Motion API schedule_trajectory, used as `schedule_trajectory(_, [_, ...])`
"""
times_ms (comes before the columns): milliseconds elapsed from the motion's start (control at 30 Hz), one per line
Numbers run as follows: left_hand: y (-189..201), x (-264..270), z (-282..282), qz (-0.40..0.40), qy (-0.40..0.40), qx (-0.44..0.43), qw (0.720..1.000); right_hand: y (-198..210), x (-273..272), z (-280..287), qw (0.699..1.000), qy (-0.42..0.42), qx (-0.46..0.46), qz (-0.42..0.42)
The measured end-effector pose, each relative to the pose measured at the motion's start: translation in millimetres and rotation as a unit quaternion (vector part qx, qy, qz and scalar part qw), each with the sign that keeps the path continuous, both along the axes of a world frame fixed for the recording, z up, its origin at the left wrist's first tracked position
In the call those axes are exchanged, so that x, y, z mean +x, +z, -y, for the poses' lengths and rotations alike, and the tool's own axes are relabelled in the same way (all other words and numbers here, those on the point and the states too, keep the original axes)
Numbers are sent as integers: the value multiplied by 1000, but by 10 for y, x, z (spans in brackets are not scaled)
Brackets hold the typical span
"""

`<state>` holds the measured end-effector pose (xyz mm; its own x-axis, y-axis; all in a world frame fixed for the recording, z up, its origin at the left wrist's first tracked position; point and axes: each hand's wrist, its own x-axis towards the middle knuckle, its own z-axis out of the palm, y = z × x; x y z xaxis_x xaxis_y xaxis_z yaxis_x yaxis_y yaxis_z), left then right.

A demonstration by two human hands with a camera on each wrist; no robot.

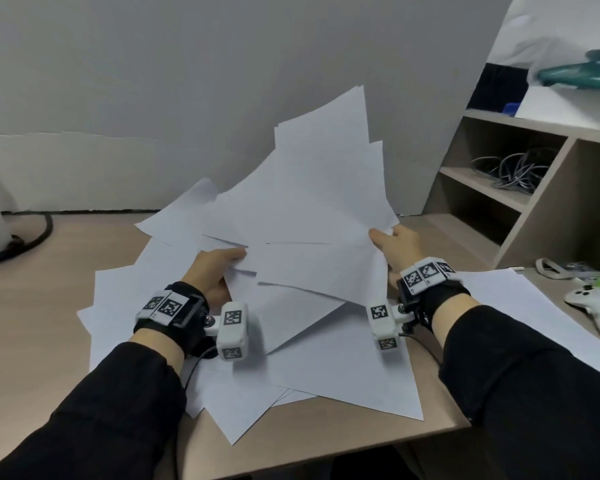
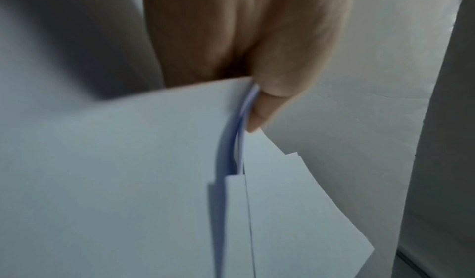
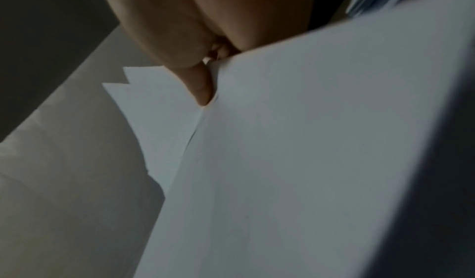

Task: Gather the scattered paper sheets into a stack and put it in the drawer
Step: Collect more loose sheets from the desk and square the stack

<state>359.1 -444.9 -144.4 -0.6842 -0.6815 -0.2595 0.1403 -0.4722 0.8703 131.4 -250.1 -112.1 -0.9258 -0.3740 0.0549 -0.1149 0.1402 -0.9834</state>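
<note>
Left hand (image 1: 215,271): pinches the left edge of a loose bundle of paper sheets (image 1: 319,216), thumb on top.
Right hand (image 1: 394,251): grips the bundle's right edge, thumb on the front.
Bundle: lifted and fanned out, unaligned, tilted up toward the wall (image 1: 187,81).
Other sheets (image 1: 343,368): lying overlapped on the desk (image 1: 32,323) under the hands.
Right side: shelf (image 1: 499,188) holding cables (image 1: 513,171); white game controller (image 1: 596,306) on the desk.

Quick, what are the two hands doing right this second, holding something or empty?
Left hand: grips the left edge of the lifted bunch of paper sheets, thumb on top.
Right hand: grips the same bunch at its right edge.
</note>
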Motion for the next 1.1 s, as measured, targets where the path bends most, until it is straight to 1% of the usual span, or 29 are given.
schedule_trajectory(67, [-25,22,56,29,22,1,999,-84,-55,-23,996,60,-15,62])
schedule_trajectory(133, [-37,49,121,40,22,-8,999,-124,-127,-66,991,88,20,102])
schedule_trajectory(200, [-49,91,187,41,12,-12,999,-123,-195,-105,986,99,56,120])
schedule_trajectory(267, [-58,122,222,35,-6,-14,999,-102,-279,-127,983,111,95,110])
schedule_trajectory(333, [-54,131,205,35,-35,-19,999,-53,-344,-101,977,116,161,80])
schedule_trajectory(400, [-65,118,204,36,-54,-18,998,-40,-476,-15,964,118,237,24])
schedule_trajectory(467, [-83,111,242,36,-60,-11,997,-84,-609,87,952,115,283,-17])
schedule_trajectory(567, [-109,104,343,65,-49,17,997,-123,-737,181,952,125,279,-34])
schedule_trajectory(667, [-133,81,418,75,-14,26,997,-132,-827,176,957,164,238,-16])
schedule_trajectory(700, [-151,63,443,70,-2,25,997,-145,-868,169,960,168,225,-1])
schedule_trajectory(800, [-169,14,460,37,44,29,998,-183,-893,150,965,165,187,83])
schedule_trajectory(833, [-156,2,430,21,44,30,998,-200,-876,161,963,169,185,96])
schedule_trajectory(933, [-69,10,303,-9,-19,18,1000,-259,-752,239,948,218,210,100])
schedule_trajectory(1000, [-50,21,262,-17,-42,-6,999,-288,-660,293,938,254,205,118])
schedule_trajectory(1033, [-68,12,270,-19,-39,-14,999,-290,-632,310,934,268,201,121])
schedule_trajectory(1100, [-114,-11,310,16,7,-28,999,-273,-607,310,927,287,212,113])
